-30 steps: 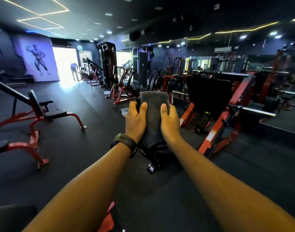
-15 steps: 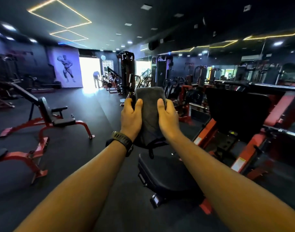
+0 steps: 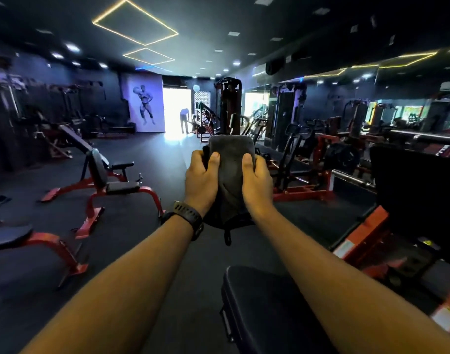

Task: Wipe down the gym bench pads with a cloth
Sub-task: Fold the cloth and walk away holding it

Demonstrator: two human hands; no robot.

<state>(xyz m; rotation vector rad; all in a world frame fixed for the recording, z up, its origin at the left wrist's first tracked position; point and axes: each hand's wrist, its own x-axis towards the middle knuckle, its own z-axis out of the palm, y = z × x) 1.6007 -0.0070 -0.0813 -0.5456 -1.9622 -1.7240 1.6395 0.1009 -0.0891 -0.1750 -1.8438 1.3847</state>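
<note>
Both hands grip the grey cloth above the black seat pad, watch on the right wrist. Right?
Not quite. The head view shows the watch on the left wrist, not the right. The rest holds: left hand and right hand both grip the grey cloth above the black seat pad.

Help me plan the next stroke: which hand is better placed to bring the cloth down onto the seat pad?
Likely the right hand: both hands grip the cloth, but the seat pad lies under the right forearm, while the left hand sits left of it.
</note>
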